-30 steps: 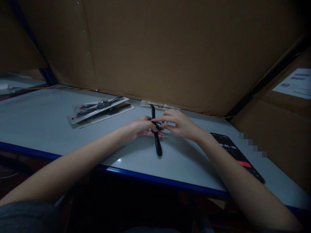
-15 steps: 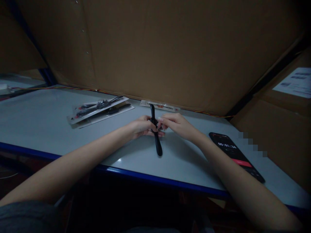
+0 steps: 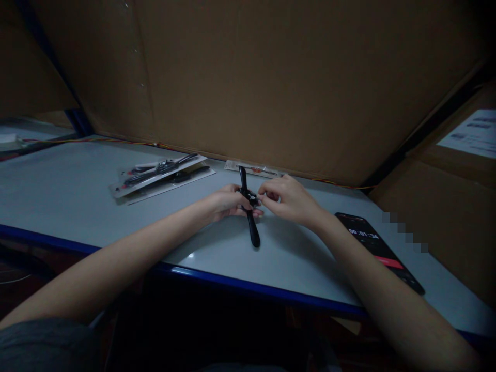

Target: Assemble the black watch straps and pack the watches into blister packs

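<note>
A black two-bladed propeller (image 3: 253,232) on a small motor hub stands on edge over the grey table (image 3: 70,191), one blade pointing away from me, the other toward me. My left hand (image 3: 225,202) grips the hub from the left, fingers curled round it. My right hand (image 3: 289,200) is closed in a pinch at the hub's right side; whatever is between those fingertips is too small to make out.
Flat plastic packs (image 3: 163,173) with black propellers and wires lie at the left back. A small pack (image 3: 251,168) lies behind the hands. A phone (image 3: 377,250) showing a timer lies at the right. Cardboard walls (image 3: 271,77) enclose the table; its blue front edge (image 3: 232,284) is near me.
My right hand's fingers have curled from an outstretched reach into a tight pinch at the hub. The propeller and left hand stay nearly still.
</note>
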Available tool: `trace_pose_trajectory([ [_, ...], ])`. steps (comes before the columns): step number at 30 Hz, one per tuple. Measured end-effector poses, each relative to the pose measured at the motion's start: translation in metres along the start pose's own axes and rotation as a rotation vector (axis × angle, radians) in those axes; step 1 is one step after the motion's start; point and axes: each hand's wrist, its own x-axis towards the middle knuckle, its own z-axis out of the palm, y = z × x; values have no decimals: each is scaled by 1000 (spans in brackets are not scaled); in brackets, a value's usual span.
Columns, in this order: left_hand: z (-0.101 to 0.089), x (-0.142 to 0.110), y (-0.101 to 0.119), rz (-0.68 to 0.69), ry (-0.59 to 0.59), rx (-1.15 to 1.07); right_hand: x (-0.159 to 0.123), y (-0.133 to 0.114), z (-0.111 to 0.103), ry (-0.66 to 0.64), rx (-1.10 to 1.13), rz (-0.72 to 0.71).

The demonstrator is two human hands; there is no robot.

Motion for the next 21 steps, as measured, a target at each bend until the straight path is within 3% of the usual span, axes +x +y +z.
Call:
trace_pose_trajectory([
  [5, 0, 2, 0, -16, 58, -15, 0, -3, 3, -36, 146, -29],
  [15, 1, 0, 1, 6, 36, -11, -2, -5, 0, -24, -43, 29],
  [21, 2, 1, 0, 4, 101, 19, -1, -11, 4, -38, 45, 74],
])
